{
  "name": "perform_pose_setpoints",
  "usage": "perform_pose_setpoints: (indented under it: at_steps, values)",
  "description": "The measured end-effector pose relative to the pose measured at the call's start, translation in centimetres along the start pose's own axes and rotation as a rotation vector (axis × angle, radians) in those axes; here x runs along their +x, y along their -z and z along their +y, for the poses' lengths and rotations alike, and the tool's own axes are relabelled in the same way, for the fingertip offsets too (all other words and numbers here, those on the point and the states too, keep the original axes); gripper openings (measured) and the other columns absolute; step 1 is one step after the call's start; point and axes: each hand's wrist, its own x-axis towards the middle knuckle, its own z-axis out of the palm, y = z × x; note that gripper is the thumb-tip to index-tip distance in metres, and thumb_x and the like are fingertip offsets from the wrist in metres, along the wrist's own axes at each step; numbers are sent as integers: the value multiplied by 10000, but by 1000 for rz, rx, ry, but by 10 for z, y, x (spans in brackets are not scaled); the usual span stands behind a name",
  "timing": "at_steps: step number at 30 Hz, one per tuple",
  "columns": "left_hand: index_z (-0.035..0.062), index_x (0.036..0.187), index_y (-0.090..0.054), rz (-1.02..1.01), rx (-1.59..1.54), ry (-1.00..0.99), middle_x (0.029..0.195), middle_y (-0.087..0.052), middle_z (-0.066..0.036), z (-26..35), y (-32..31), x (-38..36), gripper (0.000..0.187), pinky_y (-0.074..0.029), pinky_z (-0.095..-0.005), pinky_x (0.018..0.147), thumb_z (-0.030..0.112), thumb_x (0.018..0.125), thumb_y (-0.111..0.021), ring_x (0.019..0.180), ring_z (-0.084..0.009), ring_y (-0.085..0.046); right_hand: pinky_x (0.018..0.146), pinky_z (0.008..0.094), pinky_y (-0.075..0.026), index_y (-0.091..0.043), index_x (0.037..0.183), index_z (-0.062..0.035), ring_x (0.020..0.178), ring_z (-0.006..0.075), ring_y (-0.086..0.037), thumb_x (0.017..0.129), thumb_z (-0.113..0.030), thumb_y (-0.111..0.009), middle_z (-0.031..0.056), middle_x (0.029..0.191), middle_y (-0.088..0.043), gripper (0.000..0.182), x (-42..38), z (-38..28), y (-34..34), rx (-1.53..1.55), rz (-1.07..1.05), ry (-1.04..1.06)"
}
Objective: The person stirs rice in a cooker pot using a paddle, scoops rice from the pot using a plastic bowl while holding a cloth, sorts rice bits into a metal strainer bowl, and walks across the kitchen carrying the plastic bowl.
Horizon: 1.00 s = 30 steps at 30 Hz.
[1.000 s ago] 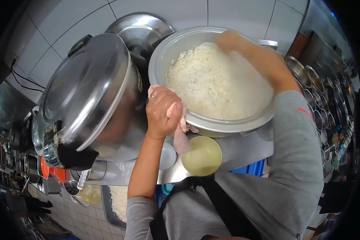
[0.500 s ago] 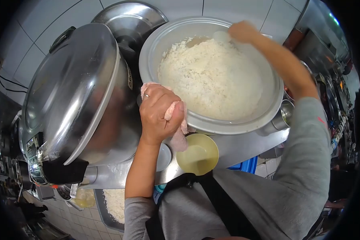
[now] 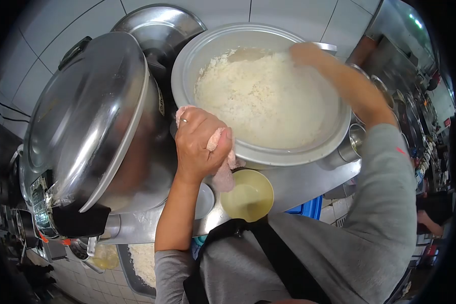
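A wide metal pot (image 3: 294,156) full of white rice (image 3: 253,101) stands in the middle, with haze over its right part. My left hand (image 3: 201,142) is closed round a pink cloth (image 3: 224,177) at the pot's near left rim. Over the pot's far right side is my right hand (image 3: 306,53), smeared by motion; its fingers and anything in them cannot be made out. Below the pot's near rim sits a yellow bowl (image 3: 248,195), with a pale bowl (image 3: 204,201) beside it, partly behind my left forearm.
A large cooker with a shiny lid (image 3: 86,116) fills the left. Behind it a round metal lid (image 3: 159,25) leans against the tiled wall. Metal containers (image 3: 353,139) stand right of the pot. Below the counter (image 3: 299,182) are a rice tray (image 3: 129,268) and a blue container (image 3: 311,206).
The pale scoop seen at my right hand earlier is no longer distinguishable. My left hand keeps its hold on the cloth at the rim. The whole view has shifted slightly.
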Motion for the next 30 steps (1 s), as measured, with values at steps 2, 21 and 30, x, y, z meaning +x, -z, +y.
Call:
perform_pose_setpoints:
  at_steps: [2,21,30]
  values:
    - [48,701,-614,-6,-8,-16,727,-586,-92,-1,0,1,77,-442,-404,735,89,672,-671,743,-301,-552,740,461,-520,-676,908,-62,891,330,-650,797,-170,-578,149,954,-676,183,6,-16,-23,119,95,24]
    - [53,668,-603,-28,-48,14,705,-564,-89,1,3,0,84,-443,-390,733,85,655,-680,722,-278,-536,658,471,-504,-622,1163,-151,709,332,-639,948,-289,-461,145,788,-666,302,2,-122,90,-110,181,724]
    - [54,667,-601,-25,-55,4,708,-562,-89,-3,4,0,93,-448,-385,736,82,649,-688,726,-281,-538,590,446,-501,-610,1189,-226,657,289,-636,932,-219,-457,76,736,-660,300,93,-95,-8,-185,598,738]
